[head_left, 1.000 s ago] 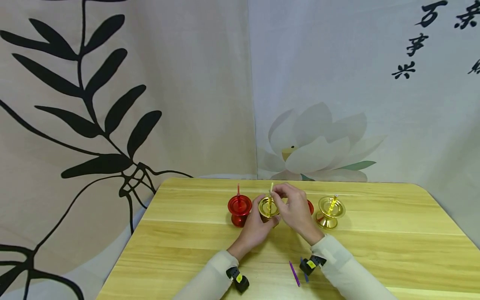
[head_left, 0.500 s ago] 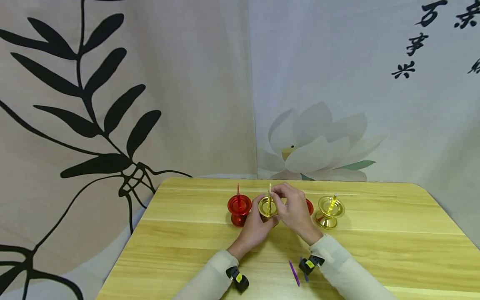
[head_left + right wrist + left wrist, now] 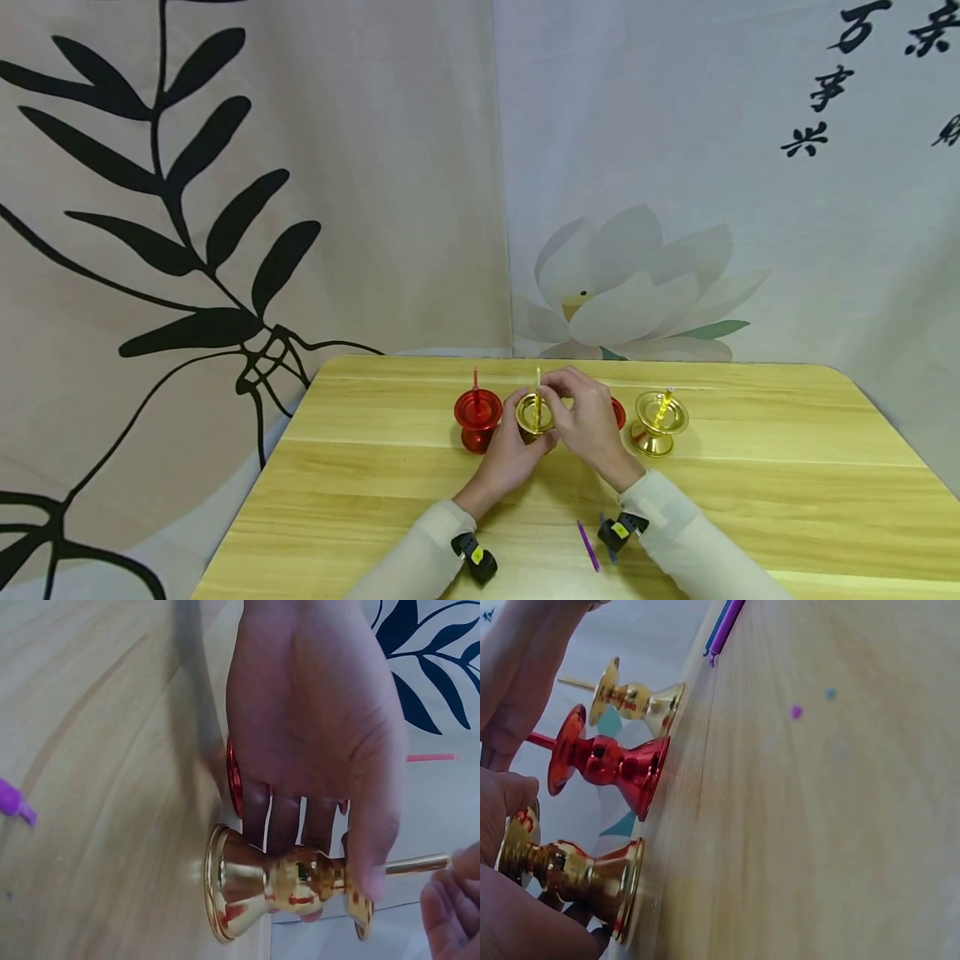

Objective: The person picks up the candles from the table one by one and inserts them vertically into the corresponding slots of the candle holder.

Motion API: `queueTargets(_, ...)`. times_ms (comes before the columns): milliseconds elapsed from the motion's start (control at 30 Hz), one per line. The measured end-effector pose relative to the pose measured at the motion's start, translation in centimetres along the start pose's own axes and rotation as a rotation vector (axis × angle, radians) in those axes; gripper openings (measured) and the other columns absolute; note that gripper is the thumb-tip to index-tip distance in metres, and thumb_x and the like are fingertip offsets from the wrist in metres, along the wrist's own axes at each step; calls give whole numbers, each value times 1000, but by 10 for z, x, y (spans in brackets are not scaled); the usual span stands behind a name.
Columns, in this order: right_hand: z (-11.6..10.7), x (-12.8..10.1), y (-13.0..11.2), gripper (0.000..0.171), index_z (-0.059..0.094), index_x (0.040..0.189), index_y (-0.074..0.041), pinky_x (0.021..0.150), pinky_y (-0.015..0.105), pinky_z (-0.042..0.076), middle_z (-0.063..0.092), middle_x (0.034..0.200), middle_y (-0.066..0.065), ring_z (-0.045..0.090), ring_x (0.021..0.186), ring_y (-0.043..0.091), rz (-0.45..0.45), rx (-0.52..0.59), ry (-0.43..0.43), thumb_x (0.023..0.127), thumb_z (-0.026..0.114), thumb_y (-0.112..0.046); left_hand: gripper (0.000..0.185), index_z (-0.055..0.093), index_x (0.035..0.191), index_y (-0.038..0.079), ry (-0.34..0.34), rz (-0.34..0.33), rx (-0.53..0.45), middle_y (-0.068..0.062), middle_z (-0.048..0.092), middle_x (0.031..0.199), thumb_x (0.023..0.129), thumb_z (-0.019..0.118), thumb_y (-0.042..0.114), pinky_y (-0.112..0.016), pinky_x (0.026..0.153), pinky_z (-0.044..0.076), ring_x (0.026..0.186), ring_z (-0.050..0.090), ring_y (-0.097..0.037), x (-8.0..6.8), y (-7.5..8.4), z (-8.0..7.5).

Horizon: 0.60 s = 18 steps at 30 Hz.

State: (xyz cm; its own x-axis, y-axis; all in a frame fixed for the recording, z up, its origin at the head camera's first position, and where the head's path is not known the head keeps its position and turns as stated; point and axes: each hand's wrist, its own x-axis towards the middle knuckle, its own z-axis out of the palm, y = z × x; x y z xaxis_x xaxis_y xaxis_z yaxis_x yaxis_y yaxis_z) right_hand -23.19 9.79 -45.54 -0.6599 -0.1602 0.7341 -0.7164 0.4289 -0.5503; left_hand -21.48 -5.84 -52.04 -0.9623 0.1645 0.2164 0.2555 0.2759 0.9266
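Observation:
My left hand point(image 3: 510, 454) grips a shiny gold candle holder point(image 3: 592, 885) round its stem and under its dish, its thumb at the near side. A thin yellow candle point(image 3: 537, 377) stands upright in the middle of that dish. From the right, my right hand point(image 3: 588, 421) pinches this candle between thumb and fingers, above the dish. In the right wrist view the left thumb lies on the dish's edge, and the right fingertips point(image 3: 461, 877) show at the candle's upper end.
Left stands a red holder point(image 3: 477, 439) with a red candle. Another red holder point(image 3: 619, 414) is mostly hidden behind my right hand. Farther right is a gold holder point(image 3: 652, 444) with a leaning yellow candle. A purple candle point(image 3: 588, 546) and a blue candle point(image 3: 612, 555) lie near my right wrist.
The yellow candle's top has shifted slightly left with my right fingertips, and the candle has gone from slightly tilted to upright. My left hand keeps its grip on the gold holder.

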Motion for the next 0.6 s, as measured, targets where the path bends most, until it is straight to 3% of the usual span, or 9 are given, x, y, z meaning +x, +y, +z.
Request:
queueTargets(167, -10, -5, -5, 10, 78, 101, -2, 65, 39, 62, 77, 93, 4, 75, 79, 18, 33, -26, -18, 95, 82, 5, 83, 30, 165, 1, -32, -6, -24, -20, 61, 150, 102, 79, 24, -48, 115, 49, 136, 62, -29, 0, 6, -4)
queueTargets(300, -23, -13, -9, 10, 79, 100, -4, 58, 36, 54, 74, 91, -2, 67, 74, 11, 32, -47, -51, 94, 82, 3, 84, 29, 165, -2, -37, 16, -12, -25, 62, 146, 103, 78, 26, -57, 116, 48, 136, 62, -36, -1, 8, -5)
queueTargets(467, -37, -26, -15, 12, 78, 99, -4, 59, 36, 58, 72, 89, -6, 67, 73, 11, 6, -55, -93, 90, 84, 1, 86, 29, 168, 1, -34, -21, 20, -20, 63, 147, 102, 79, 25, -55, 120, 43, 140, 60, -32, -2, 10, -5)
queueTargets(600, -46, -40, -19, 16, 77, 97, -6, 61, 31, 60, 71, 88, -8, 68, 72, 11, -22, -35, -123, 87, 86, 3, 88, 27, 168, -2, -25, 1, -1, -29, 59, 149, 103, 78, 27, -66, 121, 38, 143, 56, -44, -4, 14, -5)
